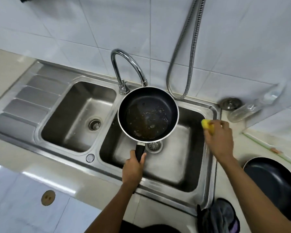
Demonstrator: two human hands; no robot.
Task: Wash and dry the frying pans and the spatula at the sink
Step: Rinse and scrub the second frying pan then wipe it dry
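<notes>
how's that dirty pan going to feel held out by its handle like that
Probably front-heavy: the left hand grips only the handle's end, with the pan out over the sink. Its inside looks greasy, so likely slippery there. It should stay rigid.

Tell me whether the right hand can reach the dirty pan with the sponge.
Probably yes. The right hand holds the sponge beside the pan, which the left hand holds open side up over the sink; nothing lies between them.
</notes>
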